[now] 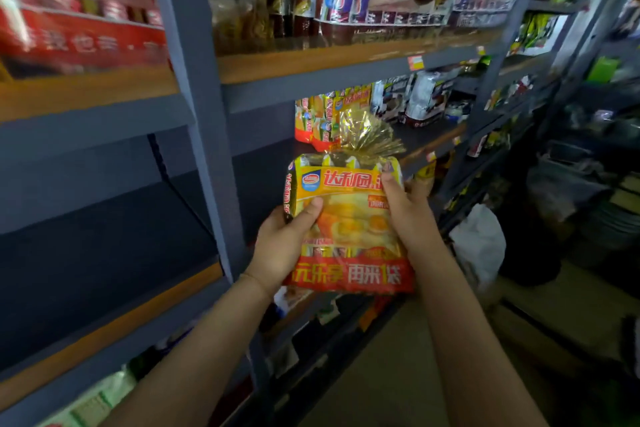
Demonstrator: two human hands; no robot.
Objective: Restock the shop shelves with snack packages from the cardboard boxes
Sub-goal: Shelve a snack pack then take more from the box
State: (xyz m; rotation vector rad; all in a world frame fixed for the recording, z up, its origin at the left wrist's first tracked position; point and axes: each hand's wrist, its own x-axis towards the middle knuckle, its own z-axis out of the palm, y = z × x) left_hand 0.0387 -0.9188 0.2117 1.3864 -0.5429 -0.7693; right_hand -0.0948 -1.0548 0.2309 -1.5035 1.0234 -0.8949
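yellow snack package (346,218), centre frame, held before the grey shelf (207,114); left hand (284,243) grips its 9 o'clock edge, right hand (405,208) its 3 o'clock edge, fingers curled round it.

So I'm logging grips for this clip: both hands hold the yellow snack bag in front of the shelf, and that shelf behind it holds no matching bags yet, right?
Not quite. Both hands, left and right, do hold the yellow snack bag, but the head view shows matching yellow bags already standing on the shelf behind it.
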